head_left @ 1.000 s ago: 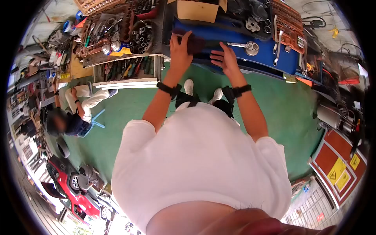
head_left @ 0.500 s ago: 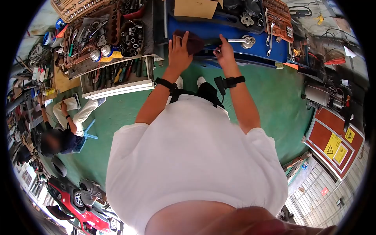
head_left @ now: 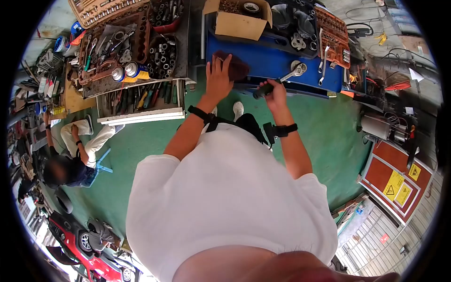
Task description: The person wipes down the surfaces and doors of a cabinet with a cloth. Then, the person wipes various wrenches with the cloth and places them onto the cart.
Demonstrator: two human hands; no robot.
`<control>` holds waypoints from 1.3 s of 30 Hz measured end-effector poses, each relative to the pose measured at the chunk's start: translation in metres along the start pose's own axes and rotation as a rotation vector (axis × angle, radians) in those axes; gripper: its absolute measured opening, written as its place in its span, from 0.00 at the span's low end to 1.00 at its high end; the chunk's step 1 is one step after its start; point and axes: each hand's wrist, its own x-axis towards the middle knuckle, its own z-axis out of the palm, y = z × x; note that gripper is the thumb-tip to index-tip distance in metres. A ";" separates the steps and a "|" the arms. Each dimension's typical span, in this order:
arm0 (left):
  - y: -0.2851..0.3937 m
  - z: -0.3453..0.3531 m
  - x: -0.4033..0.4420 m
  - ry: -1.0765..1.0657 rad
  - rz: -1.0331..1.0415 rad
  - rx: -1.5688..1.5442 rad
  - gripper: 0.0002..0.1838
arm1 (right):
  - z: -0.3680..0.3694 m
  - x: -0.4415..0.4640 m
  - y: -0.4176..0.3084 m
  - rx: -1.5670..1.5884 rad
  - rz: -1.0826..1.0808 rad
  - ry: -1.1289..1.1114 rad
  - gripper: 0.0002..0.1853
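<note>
My left hand (head_left: 219,77) rests on a dark maroon cloth (head_left: 238,68) at the front left edge of the blue tray top (head_left: 268,61); its fingers are spread over the cloth's left side, and whether they grip it is hard to tell. In my right hand (head_left: 274,92) is a ratchet wrench (head_left: 298,69), its dark handle in my closed fingers and its round metal head pointing up and right over the blue surface. The handle's end sticks out to the left, past the tray's front edge.
A cardboard box (head_left: 239,26) stands behind the cloth. Two spanners (head_left: 324,65) and an orange socket case (head_left: 332,30) lie right. At left are a bench with sockets, spray cans (head_left: 133,69) and an open tool drawer (head_left: 141,116). A seated person (head_left: 70,164) is farther left.
My right hand has closed on the ratchet wrench and lifted its handle, which now slants toward me. My left hand stays at the cloth. The camera view has shifted.
</note>
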 end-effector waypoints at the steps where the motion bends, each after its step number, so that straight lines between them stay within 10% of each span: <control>1: -0.001 -0.001 0.003 -0.039 0.002 0.058 0.54 | -0.008 -0.002 -0.003 0.004 0.002 0.001 0.06; 18: 0.063 0.022 0.019 -0.156 0.001 -0.003 0.58 | -0.153 0.003 -0.109 -0.895 -0.093 -0.118 0.11; 25: 0.120 0.061 0.048 -0.014 0.004 0.264 0.45 | -0.192 0.058 -0.169 -1.238 -0.161 -0.339 0.14; 27: 0.130 0.068 0.060 0.005 -0.020 0.306 0.41 | -0.190 0.066 -0.187 -1.649 -0.682 -0.389 0.16; 30: 0.147 0.080 0.065 0.053 -0.036 0.226 0.32 | -0.179 0.064 -0.209 -1.762 -0.844 -0.285 0.16; 39: 0.139 0.089 0.060 0.181 -0.118 0.229 0.21 | -0.175 0.086 -0.214 -1.927 -0.732 -0.350 0.14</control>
